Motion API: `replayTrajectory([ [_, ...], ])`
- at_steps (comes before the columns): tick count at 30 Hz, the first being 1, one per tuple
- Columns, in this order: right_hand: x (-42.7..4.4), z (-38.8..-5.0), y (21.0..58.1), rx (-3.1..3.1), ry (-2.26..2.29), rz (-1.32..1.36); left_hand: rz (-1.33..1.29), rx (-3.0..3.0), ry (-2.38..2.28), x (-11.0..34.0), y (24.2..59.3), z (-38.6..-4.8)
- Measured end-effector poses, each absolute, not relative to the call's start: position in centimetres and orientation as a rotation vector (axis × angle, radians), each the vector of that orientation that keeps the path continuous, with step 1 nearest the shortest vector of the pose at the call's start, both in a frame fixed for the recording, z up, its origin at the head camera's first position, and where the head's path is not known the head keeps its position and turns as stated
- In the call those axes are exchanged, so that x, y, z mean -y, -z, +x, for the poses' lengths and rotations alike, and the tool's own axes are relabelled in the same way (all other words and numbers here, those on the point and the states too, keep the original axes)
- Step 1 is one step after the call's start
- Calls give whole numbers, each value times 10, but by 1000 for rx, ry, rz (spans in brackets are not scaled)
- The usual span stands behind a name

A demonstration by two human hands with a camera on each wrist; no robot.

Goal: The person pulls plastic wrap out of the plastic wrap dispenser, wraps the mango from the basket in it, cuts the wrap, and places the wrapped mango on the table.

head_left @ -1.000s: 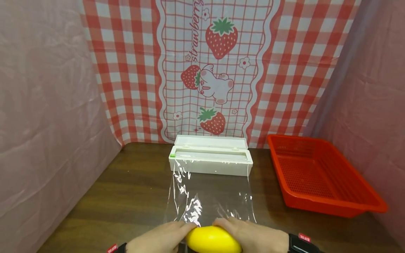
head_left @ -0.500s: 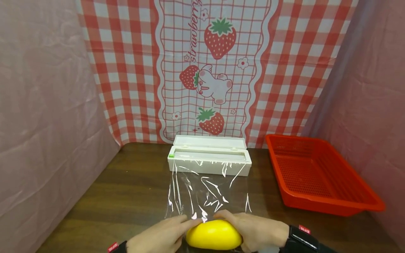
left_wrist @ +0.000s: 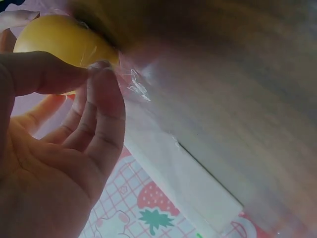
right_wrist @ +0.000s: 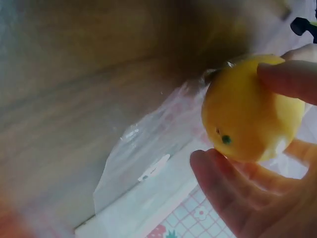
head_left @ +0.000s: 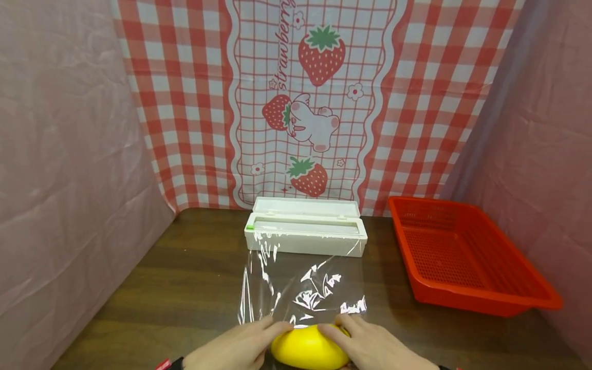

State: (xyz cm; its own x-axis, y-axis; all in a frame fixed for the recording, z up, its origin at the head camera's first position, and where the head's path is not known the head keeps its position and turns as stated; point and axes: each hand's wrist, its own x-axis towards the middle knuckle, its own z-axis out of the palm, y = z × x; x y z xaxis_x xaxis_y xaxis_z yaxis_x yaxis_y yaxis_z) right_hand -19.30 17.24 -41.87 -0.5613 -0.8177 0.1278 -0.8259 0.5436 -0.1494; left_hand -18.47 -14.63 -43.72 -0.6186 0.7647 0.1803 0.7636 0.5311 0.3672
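A smooth, oval yellow fruit (head_left: 309, 347) with a small green spot on one end sits at the near edge of the head view, on a sheet of clear plastic wrap (head_left: 296, 288). The wrap runs out of a white dispenser box (head_left: 305, 242) with its lid up. My left hand (head_left: 238, 343) is at the fruit's left side; its thumb and index tips pinch the film, as the left wrist view shows. My right hand (head_left: 376, 343) holds the fruit's right end, thumb on one side and fingers curled around the other (right_wrist: 247, 114).
A red plastic basket (head_left: 485, 300) stands on the right of the brown wooden table (head_left: 185, 277). Behind the box hangs a red-and-white checked strawberry cloth (head_left: 203, 103). Pink cloth walls (head_left: 69, 180) close in the left and right sides.
My right hand has shifted round the fruit's right end, its fingers now farther forward. The left hand stays nearly in place. Creases in the film have changed shape.
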Motion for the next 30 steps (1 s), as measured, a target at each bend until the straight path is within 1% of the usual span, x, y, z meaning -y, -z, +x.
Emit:
replayTrajectory([
  [3, -172, -189, 424, 2665, -263, 1447, 1310, -2708, -681, 148, 437, -183],
  [7, -171, -188, 424, 2738, -265, 1431, 1251, -2642, -697, 150, 437, -180],
  [15, -164, -184, 427, 2805, -173, 1359, 1402, -2749, -594, 146, 445, -181],
  [18, -162, -185, 428, 2963, -280, 1310, 1441, -2786, -551, 144, 447, -183],
  [21, -164, -188, 429, 3098, -404, 1254, 1418, -2794, -528, 144, 447, -183],
  [25, -168, -191, 430, 3151, -483, 1231, 1388, -2815, -534, 145, 446, -183],
  [30, -168, -189, 429, 3153, -524, 1207, 1446, -2871, -482, 144, 447, -184],
])
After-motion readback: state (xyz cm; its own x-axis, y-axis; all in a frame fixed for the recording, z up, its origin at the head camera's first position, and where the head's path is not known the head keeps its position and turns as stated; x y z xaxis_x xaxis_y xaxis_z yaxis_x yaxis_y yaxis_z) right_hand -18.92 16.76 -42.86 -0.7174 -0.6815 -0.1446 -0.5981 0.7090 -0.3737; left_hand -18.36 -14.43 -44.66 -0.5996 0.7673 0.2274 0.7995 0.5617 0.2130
